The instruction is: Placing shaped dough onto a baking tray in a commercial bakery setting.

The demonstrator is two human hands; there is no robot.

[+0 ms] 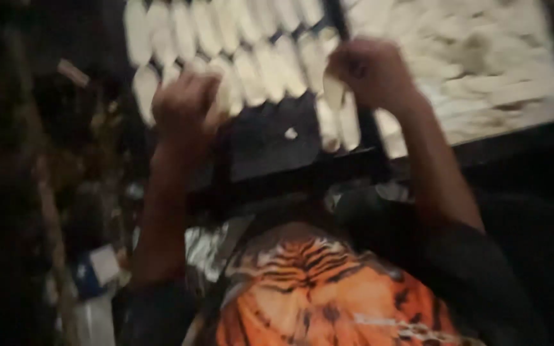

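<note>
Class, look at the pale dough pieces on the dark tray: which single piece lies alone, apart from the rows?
The small pale scrap on the bare dark tray, between the two hands; the others are long pieces packed in rows.

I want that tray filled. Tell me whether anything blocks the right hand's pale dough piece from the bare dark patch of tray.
Nothing visible does. The right hand holds the pale oblong dough piece just above the bare patch of the dark flat tray; only a small white crumb lies there.

I see dim light around me, dark clutter (91, 256) at my left, and crumpled foil (209, 247) below.
</note>
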